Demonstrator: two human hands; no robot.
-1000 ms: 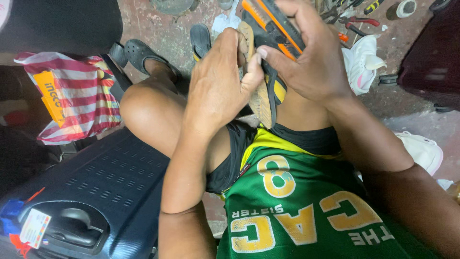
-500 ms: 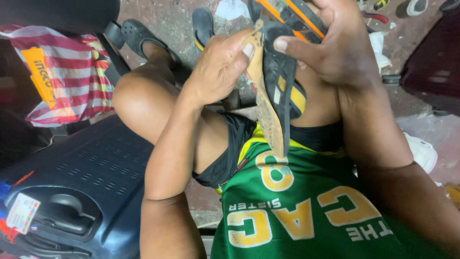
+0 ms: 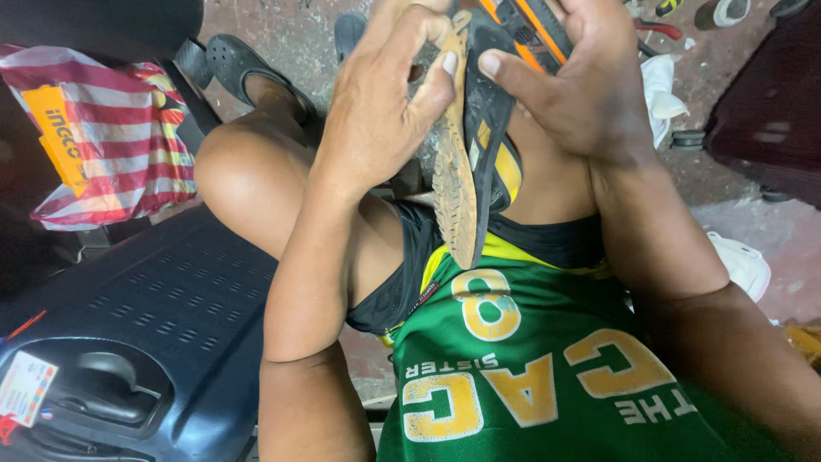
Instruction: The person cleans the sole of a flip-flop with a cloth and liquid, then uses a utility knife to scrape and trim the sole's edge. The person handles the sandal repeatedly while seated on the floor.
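Upper centre of the frame, both hands pinched a worn shoe (image 3: 479,145): left hand (image 3: 376,111) thumb on its peeling sole (image 3: 449,171), right hand (image 3: 581,85) thumb opposite. It looked light and floppy, best gripped along the edges.

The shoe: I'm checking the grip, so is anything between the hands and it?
Nothing visible. The left hand presses its fingers on the worn sole edge, and the right hand grips the shoe directly from the other side.
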